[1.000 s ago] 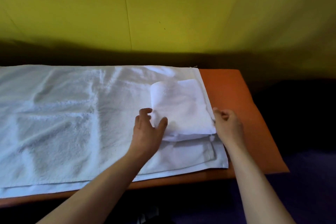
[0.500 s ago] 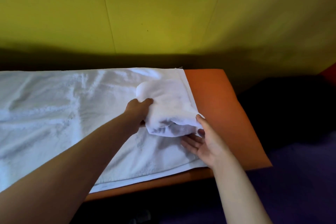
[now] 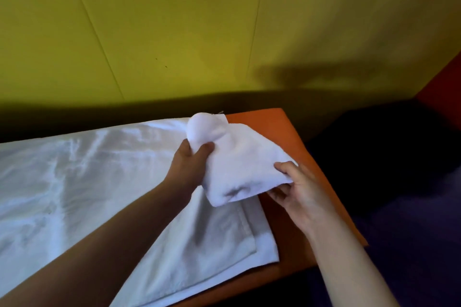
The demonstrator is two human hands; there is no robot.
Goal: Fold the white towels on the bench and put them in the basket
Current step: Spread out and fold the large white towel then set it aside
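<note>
A small folded white towel (image 3: 239, 159) is lifted off the orange bench (image 3: 294, 147), near its right end. My left hand (image 3: 192, 162) grips the towel's left side, thumb and fingers curled round the cloth. My right hand (image 3: 296, 189) holds its right edge, thumb on top and fingers underneath. More white towels (image 3: 87, 182) lie spread flat over the bench to the left and below the lifted one. No basket is in view.
A yellow-green wall (image 3: 224, 32) rises right behind the bench. To the right of the bench is a dark, shadowed area (image 3: 386, 157) with a purple surface lower down. An orange-red edge (image 3: 446, 82) shows at the far right.
Both hands took hold of the folded towel and lifted it off the spread towels. It has moved up and a little to the right, and the view has swung right.
</note>
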